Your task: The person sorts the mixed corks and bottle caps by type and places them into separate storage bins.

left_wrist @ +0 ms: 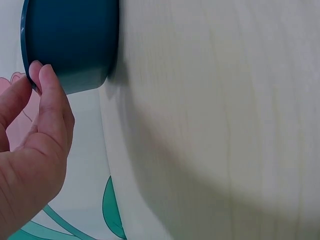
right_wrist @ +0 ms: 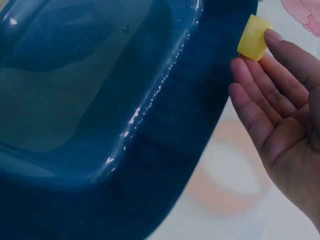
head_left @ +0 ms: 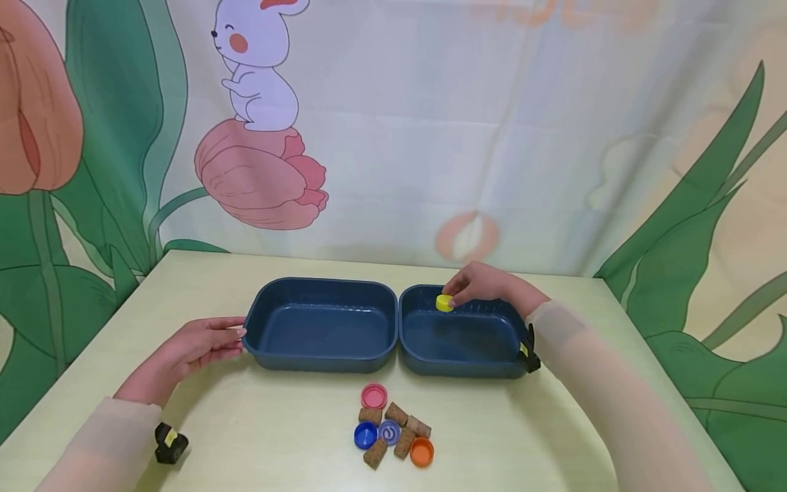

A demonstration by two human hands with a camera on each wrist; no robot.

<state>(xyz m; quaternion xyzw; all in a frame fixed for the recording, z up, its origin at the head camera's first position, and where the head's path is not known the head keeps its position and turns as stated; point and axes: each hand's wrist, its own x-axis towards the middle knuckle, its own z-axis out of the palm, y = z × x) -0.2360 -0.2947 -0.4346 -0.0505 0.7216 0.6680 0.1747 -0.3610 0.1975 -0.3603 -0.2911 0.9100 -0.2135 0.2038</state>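
Observation:
Between thumb and fingertips, my right hand (head_left: 481, 283) pinches a yellow bottle cap (head_left: 445, 303) over the far part of the right dark-blue tub (head_left: 465, 373). In the right wrist view the cap (right_wrist: 255, 37) stands on edge in the fingertips, beside the tub's rim. Small bright drops or bubbles line that tub's inner wall, and what looks like clear water lies inside. My left hand (head_left: 199, 344) holds the rim at the left end of the larger dark-blue tub (head_left: 322, 364). The left wrist view shows thumb and fingertips on either side of that rim (left_wrist: 25, 55).
Both tubs stand side by side on the pale wooden table (head_left: 277, 437). In front of them lie a pink cap (head_left: 374, 396), a blue cap (head_left: 365, 435), a purple cap (head_left: 389, 432), an orange cap (head_left: 421, 452) and several corks (head_left: 375, 454). A printed curtain (head_left: 393, 137) hangs behind.

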